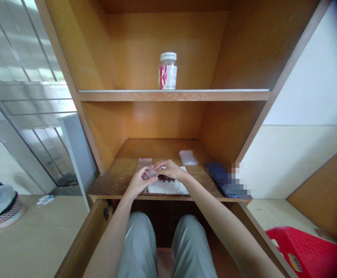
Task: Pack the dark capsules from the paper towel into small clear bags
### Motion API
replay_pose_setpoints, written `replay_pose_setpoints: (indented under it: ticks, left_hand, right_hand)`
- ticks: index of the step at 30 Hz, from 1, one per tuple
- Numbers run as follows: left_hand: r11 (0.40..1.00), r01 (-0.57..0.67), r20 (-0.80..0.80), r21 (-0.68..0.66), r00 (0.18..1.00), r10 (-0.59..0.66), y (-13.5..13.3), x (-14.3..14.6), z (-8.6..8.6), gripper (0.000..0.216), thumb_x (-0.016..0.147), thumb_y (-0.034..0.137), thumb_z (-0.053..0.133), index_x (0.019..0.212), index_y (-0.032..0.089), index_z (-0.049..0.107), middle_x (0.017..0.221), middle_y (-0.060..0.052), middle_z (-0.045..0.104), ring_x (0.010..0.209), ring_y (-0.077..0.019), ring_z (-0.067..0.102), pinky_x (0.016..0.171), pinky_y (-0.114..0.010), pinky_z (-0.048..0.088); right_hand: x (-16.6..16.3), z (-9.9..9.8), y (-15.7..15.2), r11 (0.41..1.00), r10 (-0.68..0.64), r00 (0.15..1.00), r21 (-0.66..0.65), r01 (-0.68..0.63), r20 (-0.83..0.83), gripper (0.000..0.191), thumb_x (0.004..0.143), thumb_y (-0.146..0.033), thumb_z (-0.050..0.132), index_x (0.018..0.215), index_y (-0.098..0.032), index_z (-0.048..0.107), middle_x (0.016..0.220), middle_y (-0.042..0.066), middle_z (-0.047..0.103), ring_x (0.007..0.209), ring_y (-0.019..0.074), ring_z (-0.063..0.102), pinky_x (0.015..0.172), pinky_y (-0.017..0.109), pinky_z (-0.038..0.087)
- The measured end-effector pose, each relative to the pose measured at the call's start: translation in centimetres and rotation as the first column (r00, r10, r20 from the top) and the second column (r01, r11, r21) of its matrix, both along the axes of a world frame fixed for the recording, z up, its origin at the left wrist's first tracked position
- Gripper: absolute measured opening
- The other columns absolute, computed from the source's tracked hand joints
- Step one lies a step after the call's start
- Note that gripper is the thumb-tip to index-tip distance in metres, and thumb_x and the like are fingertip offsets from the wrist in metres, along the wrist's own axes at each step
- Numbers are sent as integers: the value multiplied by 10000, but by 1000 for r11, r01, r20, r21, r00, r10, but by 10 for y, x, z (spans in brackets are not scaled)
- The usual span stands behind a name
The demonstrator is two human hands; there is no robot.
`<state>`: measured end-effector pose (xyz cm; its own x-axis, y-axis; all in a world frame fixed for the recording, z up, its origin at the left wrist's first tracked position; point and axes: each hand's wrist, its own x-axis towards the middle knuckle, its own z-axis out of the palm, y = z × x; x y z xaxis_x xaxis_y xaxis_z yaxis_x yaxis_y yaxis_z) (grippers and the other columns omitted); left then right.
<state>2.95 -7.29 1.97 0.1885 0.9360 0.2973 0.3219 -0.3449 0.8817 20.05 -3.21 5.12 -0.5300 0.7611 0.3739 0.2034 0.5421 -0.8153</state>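
The small clear bag (151,172) looks thin and slippery, so a slack pinch could probably let it drop, and a brushing wrist might scatter the dark pieces (165,178) off the white sheet (168,188). It sits between the hands, just above the sheet on the wooden ledge (119,181). The left hand (138,181) and right hand (170,169) each nip an edge with closed fingertips.

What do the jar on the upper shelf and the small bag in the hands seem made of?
Jar: clear, glossy plastic or glass, see-through above the label; white lid, probably plastic. Small bag: thin clear plastic film, likely; it looks transparent.
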Motion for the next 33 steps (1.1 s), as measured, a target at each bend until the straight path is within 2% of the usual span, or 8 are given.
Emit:
replay_pose_setpoints:
  ticks: [5, 7, 10, 15, 24, 27, 31, 33]
  left_hand:
    - [1000, -23, 1, 5, 1000, 23, -1, 0, 0, 449, 657, 415, 636, 1012, 156, 543, 739, -13, 558, 615, -107, 483, 564, -220, 365]
    - [1000, -17, -2, 3, 1000, 17, -3, 0, 1, 439, 664, 417, 629, 1005, 153, 548, 740, -15, 561, 613, -106, 479, 565, -220, 367]
    - [1000, -17, -12, 7, 1000, 17, -4, 1, 4, 432, 672, 420, 622, 1004, 152, 557, 742, -16, 564, 601, -102, 466, 572, -222, 369]
    - [1000, -21, -20, 10, 1000, 21, -4, 0, 3, 436, 679, 422, 616, 1023, 163, 549, 808, -28, 584, 613, -102, 470, 591, -228, 376]
    - [999, -4, -25, 31, 1000, 5, -1, 0, -1, 442, 684, 417, 616, 1036, 158, 550, 788, -28, 595, 624, -107, 486, 600, -227, 372]
    - [1000, 5, -13, 24, 1000, -5, -1, 0, 0, 439, 679, 415, 622, 1026, 155, 553, 797, -33, 601, 628, -109, 496, 606, -230, 377]
    - [1000, 1, 16, -4, 1000, -1, -2, 0, -1, 456, 668, 410, 633, 1034, 155, 542, 816, -42, 601, 653, -120, 513, 607, -235, 385]
    - [1000, -2, 25, -12, 1000, 2, -2, 0, -1, 465, 658, 404, 642, 1035, 152, 539, 820, -44, 595, 672, -127, 517, 610, -236, 388]
  right_hand:
    - [20, -1, 10, 981, -193, 981, 30, 193, 4, 174, 721, -254, 541, 723, -148, 679, 786, 51, 680, 745, 144, 609, 696, 247, 451]
    - [33, -2, 14, 949, -315, 934, 91, 303, 170, 183, 723, -201, 511, 699, -139, 682, 736, 57, 681, 698, 144, 603, 649, 232, 438]
    - [49, -7, 17, 898, -440, 783, 209, 387, 440, 172, 672, -136, 517, 677, -140, 689, 741, 74, 685, 687, 154, 602, 621, 222, 411]
    - [56, -15, 13, 872, -484, 644, 262, 414, 593, 155, 648, -204, 556, 700, -152, 692, 749, 99, 684, 677, 174, 609, 572, 225, 392]
    - [47, -13, 9, 847, -504, 545, 260, 464, 670, 132, 620, -216, 581, 642, -139, 686, 716, 117, 683, 679, 190, 620, 566, 222, 403]
    - [44, -8, 9, 836, -531, 604, 248, 490, 595, 140, 624, -224, 582, 627, -129, 685, 679, 102, 677, 646, 171, 608, 558, 212, 402]
    - [31, 4, 11, 917, -399, 853, 175, 359, 338, 164, 667, -239, 561, 622, -131, 676, 662, 53, 667, 628, 126, 589, 567, 183, 402]
    - [20, 8, 10, 941, -331, 914, 152, 302, 234, 163, 665, -251, 574, 616, -128, 669, 656, 42, 659, 623, 118, 582, 568, 179, 405]
